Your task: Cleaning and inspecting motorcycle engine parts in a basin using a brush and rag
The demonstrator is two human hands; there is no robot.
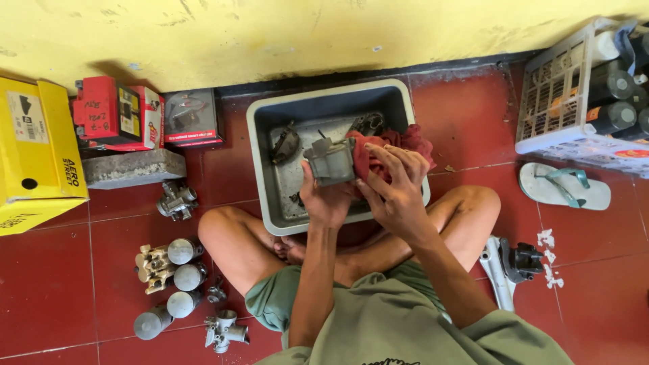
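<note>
Grey metal carburetor body sits gripped in the left hand, right hand clutching a red rag.

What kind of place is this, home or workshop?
Probably an informal repair spot on a tiled floor, perhaps at a home. The left hand holds a grey metal engine part over a grey tub, the right hand a red rag; carburettor-like parts lie beside.
</note>
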